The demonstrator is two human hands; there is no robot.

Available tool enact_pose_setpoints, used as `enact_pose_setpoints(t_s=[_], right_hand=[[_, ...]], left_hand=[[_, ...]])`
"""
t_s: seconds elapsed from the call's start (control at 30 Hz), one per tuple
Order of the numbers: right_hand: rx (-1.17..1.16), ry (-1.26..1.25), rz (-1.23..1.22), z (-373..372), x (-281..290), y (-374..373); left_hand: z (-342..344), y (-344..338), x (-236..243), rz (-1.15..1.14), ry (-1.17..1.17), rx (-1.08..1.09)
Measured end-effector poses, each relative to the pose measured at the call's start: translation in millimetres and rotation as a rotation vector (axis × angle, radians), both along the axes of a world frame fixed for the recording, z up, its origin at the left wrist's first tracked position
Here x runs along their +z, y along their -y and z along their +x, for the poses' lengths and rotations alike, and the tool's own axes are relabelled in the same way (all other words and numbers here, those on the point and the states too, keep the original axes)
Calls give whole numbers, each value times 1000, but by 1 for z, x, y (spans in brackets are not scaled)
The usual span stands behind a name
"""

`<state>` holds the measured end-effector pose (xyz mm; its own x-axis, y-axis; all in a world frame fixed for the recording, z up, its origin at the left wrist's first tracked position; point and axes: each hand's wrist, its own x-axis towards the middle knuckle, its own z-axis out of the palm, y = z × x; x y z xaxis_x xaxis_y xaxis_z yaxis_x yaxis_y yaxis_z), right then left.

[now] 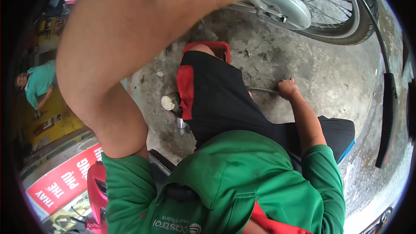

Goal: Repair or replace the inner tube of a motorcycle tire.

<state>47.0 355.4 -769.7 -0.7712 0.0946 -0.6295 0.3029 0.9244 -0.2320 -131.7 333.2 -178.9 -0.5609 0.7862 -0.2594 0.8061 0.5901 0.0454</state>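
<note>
My left hand (182,4) is raised large across the upper left, thumb stretched out over a silver motorcycle hub cover (292,9); its other fingers are out of sight at the top. My right hand (287,88) is low at the middle right, closed on a dark, thin metal bar (262,89) that runs leftward toward my black-clad leg. A spoked rear wheel (359,28) with a black tire fills the upper right, above my knee.
A red plastic crate (221,47) is under my knee on the stained concrete floor. A silver canister-like part (169,102) lies left of my leg. A black hose (385,117) hangs at right. A pink scooter (95,190) and a person (37,82) in teal are at left.
</note>
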Motion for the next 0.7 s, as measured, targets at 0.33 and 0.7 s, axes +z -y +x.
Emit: enact_pose_setpoints(t_s=[0.33,0.7], right_hand=[[-393,-113,-104,13,113,-30],[-1116,-562,-362,137,383,-93]], left_hand=[[-43,39,15,224,-35,-323],[-33,46,31,527,-227,-587]])
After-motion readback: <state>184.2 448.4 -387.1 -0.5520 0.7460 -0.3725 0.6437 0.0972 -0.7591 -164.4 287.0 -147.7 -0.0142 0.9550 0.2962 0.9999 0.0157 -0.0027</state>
